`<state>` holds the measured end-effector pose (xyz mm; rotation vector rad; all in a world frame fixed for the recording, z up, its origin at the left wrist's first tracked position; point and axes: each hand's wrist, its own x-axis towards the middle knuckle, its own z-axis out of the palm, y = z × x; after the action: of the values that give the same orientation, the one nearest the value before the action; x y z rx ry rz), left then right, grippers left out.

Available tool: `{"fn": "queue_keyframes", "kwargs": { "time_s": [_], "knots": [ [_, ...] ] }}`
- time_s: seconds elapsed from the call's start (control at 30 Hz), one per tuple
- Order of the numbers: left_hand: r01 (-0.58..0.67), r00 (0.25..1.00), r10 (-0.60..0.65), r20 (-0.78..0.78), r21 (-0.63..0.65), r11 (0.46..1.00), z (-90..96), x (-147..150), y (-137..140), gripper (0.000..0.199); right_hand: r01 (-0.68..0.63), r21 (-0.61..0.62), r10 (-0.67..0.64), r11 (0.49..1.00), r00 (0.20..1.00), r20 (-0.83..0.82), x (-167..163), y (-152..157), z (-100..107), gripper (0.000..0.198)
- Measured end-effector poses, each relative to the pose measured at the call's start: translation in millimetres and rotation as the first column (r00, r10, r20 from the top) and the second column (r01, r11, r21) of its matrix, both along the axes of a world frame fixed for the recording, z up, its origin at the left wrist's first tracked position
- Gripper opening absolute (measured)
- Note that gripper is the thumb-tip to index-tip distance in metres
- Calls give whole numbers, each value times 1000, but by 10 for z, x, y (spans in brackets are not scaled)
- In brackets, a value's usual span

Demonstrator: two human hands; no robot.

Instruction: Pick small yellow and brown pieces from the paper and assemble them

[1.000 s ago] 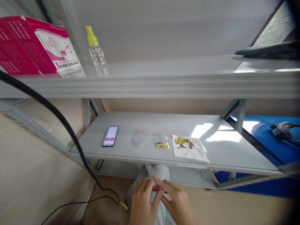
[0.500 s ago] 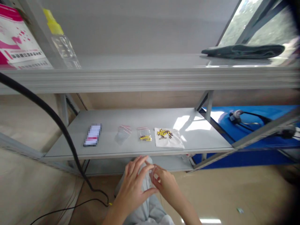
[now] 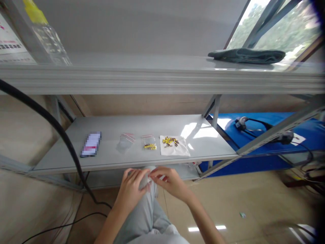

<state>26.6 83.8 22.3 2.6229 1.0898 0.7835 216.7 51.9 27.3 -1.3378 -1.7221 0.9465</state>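
My left hand [image 3: 132,187] and my right hand [image 3: 169,180] meet over my knee, just below the front edge of the lower grey shelf [image 3: 127,162]. Both pinch a small clear zip bag [image 3: 150,177] between their fingertips; its contents are too small to tell. On the shelf above the hands lie a pile of empty clear zip bags [image 3: 125,140], a zip bag with yellow beads [image 3: 149,143] and a white sheet [image 3: 177,151] carrying yellow and dark small pieces [image 3: 169,140].
A phone [image 3: 90,144] lies at the shelf's left. A thick black cable [image 3: 53,123] runs down the left side to the floor. The upper shelf holds a spray bottle [image 3: 48,35] and a dark folded cloth [image 3: 246,56]. A blue mat [image 3: 256,139] with a cabled device lies to the right.
The view has swung right and pulled back. My hands have risen closer to the shelf edge, and the left hand's spread fingers have closed onto the bag again.
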Motion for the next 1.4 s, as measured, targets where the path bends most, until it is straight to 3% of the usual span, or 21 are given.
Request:
{"fn": "queue_keyframes", "kwargs": {
  "time_s": [0.03, 0.1, 0.17, 0.27, 0.4, 0.6, 0.93, 1.13, 1.3, 1.4],
  "knots": [
    [-43, 999, 43, 14, 15, 999, -15, -42, 26, 28, 35, 26, -36, 999, 999, 8, 109, 111, -52, 18],
    [-117, 991, 116, 62, 21, 993, -53, -131, 71, 24, 225, 77, -235, 971, 957, 170, 363, 360, -186, 18],
    [-161, 978, 161, 131, -9, 987, -101, -212, 91, 19, 395, 148, -416, 907, 781, 465, 615, 598, -331, 20],
    [-178, 959, 194, 207, -93, 980, -184, -289, 63, 17, 436, 192, -461, 879, 681, 569, 868, 859, -505, 23],
    [-193, 947, 225, 230, -154, 969, -256, -335, -33, 15, 388, 252, -454, 886, 626, 634, 939, 1013, -646, 21],
    [-179, 947, 215, 237, -165, 970, -235, -405, -105, 11, 309, 294, -425, 904, 588, 689, 935, 1072, -773, 15],
    [-164, 938, 213, 275, -189, 968, -263, -426, -127, 10, 378, 311, -479, 872, 527, 702, 1031, 1114, -851, 23],
    [-190, 951, 227, 209, -182, 965, -255, -423, -140, 9, 566, 307, -598, 765, 449, 664, 1095, 1233, -853, 20],
    [-198, 952, 233, 198, -181, 963, -269, -481, -161, 10, 625, 304, -640, 719, 426, 639, 1171, 1348, -843, 24],
    [-206, 947, 244, 207, -188, 960, -286, -529, -173, 10, 624, 291, -631, 726, 434, 643, 1199, 1395, -846, 19]
  ]
}}
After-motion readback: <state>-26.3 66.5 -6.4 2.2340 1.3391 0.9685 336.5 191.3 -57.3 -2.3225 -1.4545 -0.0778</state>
